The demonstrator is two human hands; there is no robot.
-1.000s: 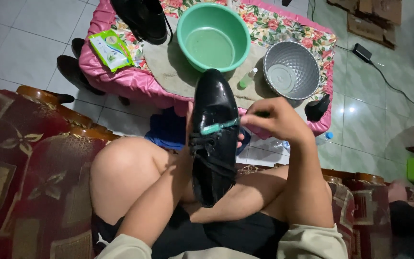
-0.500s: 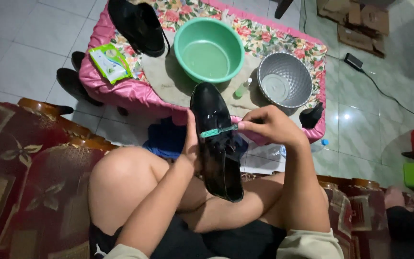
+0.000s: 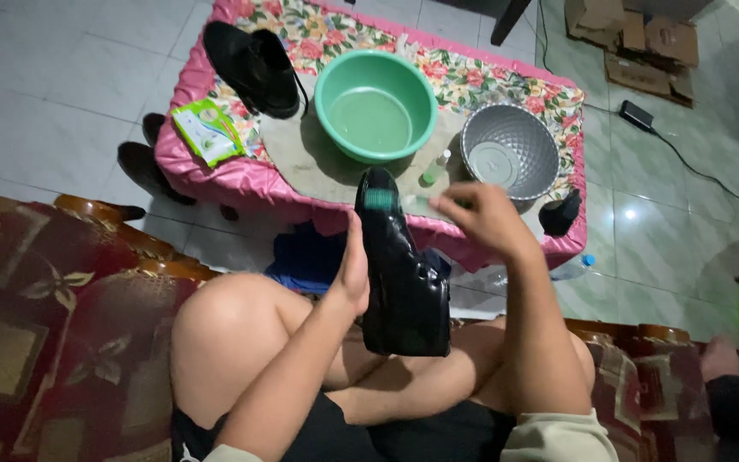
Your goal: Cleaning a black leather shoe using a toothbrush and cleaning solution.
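Since half a second ago, the right hand has slid the green toothbrush from the middle of the black shoe up to its toe, where I see only a blurred green brush head. Its fingers are pinched around the handle, though motion blur hides the exact hold. My left hand grips the shoe along its left side, palm flat against it, thumb side up. I see the shoe standing toe-up between both hands, above bare crossed legs, its heel end low near the lap.

Beyond the shoe stands a low table under a pink flowered cloth. Near the table's middle sits a green basin holding water. Toward its right edge is a silver metal bowl. A second black shoe lies at the far left corner, and a green packet lies by the left edge. A small bottle stands between basin and bowl.
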